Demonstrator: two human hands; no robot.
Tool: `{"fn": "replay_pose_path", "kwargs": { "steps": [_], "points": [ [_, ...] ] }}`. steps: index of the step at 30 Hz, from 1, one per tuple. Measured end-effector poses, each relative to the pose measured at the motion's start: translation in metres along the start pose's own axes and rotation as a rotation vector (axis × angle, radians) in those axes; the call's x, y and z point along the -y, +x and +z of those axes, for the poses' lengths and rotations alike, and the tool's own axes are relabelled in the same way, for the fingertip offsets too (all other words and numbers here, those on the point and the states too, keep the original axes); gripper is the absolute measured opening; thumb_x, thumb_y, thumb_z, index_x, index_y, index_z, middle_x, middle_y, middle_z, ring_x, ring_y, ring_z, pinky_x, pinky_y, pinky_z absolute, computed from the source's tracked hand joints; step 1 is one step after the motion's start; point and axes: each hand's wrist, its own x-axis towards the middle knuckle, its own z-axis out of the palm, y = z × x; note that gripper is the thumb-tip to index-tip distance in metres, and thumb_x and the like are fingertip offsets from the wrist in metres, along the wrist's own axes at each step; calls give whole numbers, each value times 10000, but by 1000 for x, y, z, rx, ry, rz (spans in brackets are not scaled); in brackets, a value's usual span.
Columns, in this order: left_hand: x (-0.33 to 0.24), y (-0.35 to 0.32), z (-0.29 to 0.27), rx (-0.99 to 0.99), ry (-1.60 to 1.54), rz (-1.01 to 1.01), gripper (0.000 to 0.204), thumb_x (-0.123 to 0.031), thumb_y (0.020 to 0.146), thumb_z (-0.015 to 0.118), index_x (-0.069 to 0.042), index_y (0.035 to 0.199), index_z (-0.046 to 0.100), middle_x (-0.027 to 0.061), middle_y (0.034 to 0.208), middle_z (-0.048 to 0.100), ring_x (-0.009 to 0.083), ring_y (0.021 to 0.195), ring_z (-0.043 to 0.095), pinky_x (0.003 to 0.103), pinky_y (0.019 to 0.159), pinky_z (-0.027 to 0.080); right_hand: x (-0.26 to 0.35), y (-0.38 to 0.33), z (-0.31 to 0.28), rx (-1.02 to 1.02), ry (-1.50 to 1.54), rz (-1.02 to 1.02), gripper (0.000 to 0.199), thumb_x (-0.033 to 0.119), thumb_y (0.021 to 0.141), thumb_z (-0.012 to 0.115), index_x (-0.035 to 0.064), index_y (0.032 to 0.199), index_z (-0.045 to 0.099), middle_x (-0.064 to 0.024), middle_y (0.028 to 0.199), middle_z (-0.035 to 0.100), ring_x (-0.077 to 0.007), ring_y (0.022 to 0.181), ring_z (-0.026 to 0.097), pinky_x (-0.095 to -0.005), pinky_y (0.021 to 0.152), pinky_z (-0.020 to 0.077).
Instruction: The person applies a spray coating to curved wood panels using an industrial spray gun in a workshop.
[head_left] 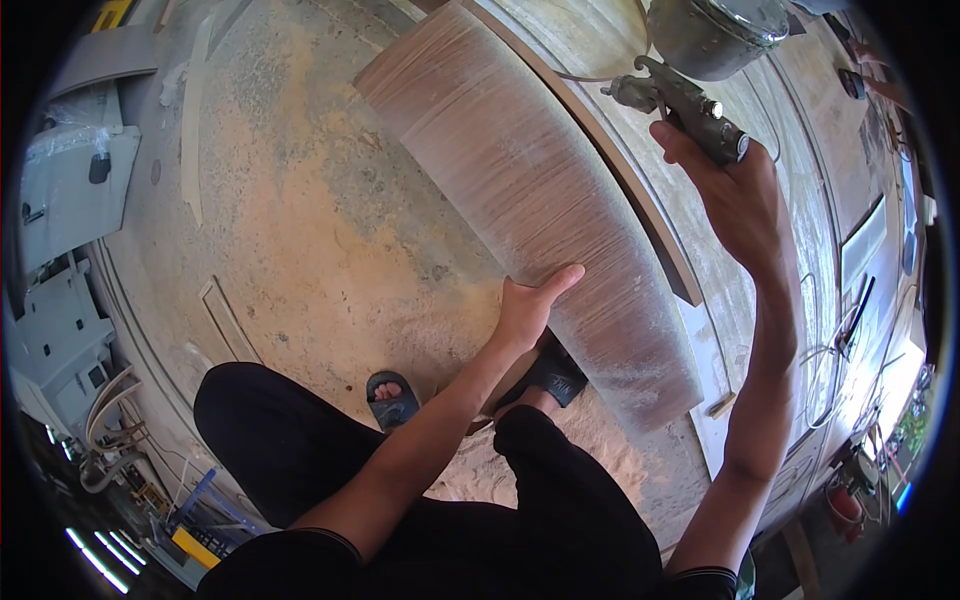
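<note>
Wood-grain brown covers the long board (540, 200), which lies slanted across the middle of the view, dusted pale along its length, with its far end near the top and its near end low on the right. The left hand (527, 310) grips the board's near edge about halfway along, thumb laid on top, fingers curled underneath out of sight. The right hand (735, 195) is raised above the board's right side and is clenched around the handle of a metal spray gun (680, 100), whose round cup (715, 35) sits at the top of the view. Along the board's right edge runs a dark strip, and beyond it a pale workbench (800, 230). Sawdust coats the concrete floor (320, 230). Two feet in dark sandals (395, 395) stand just below the board, beside black trousers (290, 450).
</note>
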Motion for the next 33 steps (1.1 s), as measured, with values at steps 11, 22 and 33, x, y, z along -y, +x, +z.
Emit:
{"fn": "replay_pose_path", "kwargs": {
  "steps": [11, 22, 33],
  "points": [
    [-1, -1, 3, -10, -3, -51, 399, -78, 916, 822, 19, 1271, 670, 84, 1221, 709, 167, 1118, 662, 317, 1003, 525, 7, 1, 4, 6, -26, 14, 494, 488, 982, 752, 42, 1191, 786, -17, 772, 630, -117, 728, 530, -319, 692, 451],
    [6, 2, 6, 2, -15, -52, 406, -87, 916, 825, 14, 1277, 669, 85, 1217, 711, 165, 1109, 664, 319, 996, 526, -9, 2, 13, -48, -14, -61, 497, 508, 980, 747, 17, 1054, 774, -16, 749, 600, -116, 701, 510, -335, 664, 429],
    [5, -1, 9, -17, -20, -33, 387, -135, 913, 842, 31, 1228, 692, 98, 1170, 725, 165, 1057, 680, 311, 945, 545, -1, 3, 9, 14, -51, -3, 444, 461, 996, 746, 20, 1039, 773, -6, 745, 597, -117, 682, 501, -336, 641, 410]
  ]
}}
